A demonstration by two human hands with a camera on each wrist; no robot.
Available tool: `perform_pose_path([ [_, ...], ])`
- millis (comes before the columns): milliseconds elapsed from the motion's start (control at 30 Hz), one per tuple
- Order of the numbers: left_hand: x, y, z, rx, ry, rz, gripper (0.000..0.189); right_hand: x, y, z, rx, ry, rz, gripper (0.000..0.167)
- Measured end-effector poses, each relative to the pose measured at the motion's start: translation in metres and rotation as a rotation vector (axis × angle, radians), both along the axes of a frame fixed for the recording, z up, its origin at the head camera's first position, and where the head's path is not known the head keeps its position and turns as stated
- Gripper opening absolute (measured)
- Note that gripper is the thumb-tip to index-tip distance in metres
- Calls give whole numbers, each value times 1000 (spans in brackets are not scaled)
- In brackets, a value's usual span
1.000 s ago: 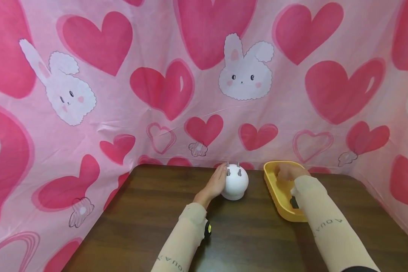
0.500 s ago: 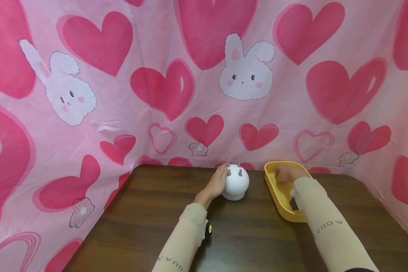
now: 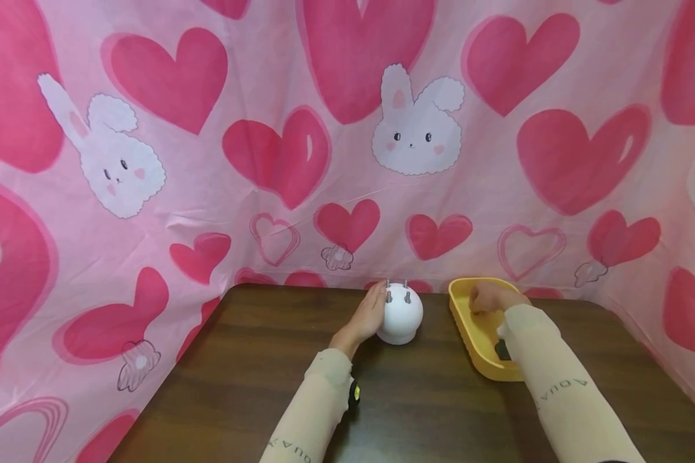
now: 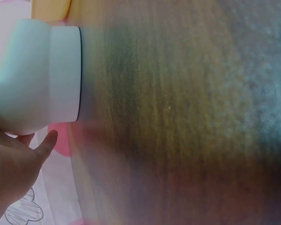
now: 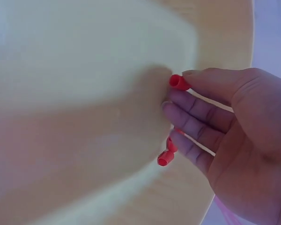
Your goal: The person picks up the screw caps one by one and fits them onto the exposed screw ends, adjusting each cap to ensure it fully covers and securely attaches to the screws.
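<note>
The right hand [image 5: 246,140] works inside the yellow tray [image 3: 468,337], pinching a red tube [image 5: 179,82] between the tips of thumb and index finger, its hollow end turned away from the palm; the other fingers are extended below, with further red tubes [image 5: 165,158] in the tray beside them, partly hidden, so whether they touch the fingers I cannot tell; the left hand [image 3: 365,316] lies along the left side of the white ball [image 3: 402,321], its fingers extended rather than wrapped round, while the ball stands on the table [image 3: 255,386] with its metal pegs [image 3: 408,298] upward; the step in hand looks like picking out one tube, and it is best done with light, even fingertip pressure, since a small round piece could roll or slip out; raising it clear of the tray wall before moving sideways seems wise, with the hollow end left uncovered; gentle left-hand contact should steady the ball without tipping it.
</note>
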State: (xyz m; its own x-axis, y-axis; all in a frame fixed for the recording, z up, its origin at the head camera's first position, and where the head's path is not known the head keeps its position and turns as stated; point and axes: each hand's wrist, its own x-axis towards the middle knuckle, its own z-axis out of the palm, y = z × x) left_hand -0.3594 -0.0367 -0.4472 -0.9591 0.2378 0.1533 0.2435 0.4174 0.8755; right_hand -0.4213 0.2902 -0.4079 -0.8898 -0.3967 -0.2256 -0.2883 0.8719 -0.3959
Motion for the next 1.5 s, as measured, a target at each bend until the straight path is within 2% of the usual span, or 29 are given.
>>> perform_pose_path([
  [100,1,0,-2,5,7,1,58,0,1,-2,-52,23,3,9],
  [333,-2,0,-5,9,0,-1,59,4,2,-2,-238,-1,-42,9],
  [433,-2,0,-7,6,-2,0,59,6,2,0,-309,-5,-39,19],
  [533,-2,-1,-8,4,5,0,58,7,2,2,-341,-8,-48,22],
  [800,0,-3,-9,1,23,0,56,9,-3,8,-518,-107,-116,21],
  [1200,0,-2,-6,3,28,-14,56,15,-9,15,-569,-133,-239,28],
  [1500,-1,0,0,10,45,-16,55,21,-7,21,-651,-152,-309,28],
])
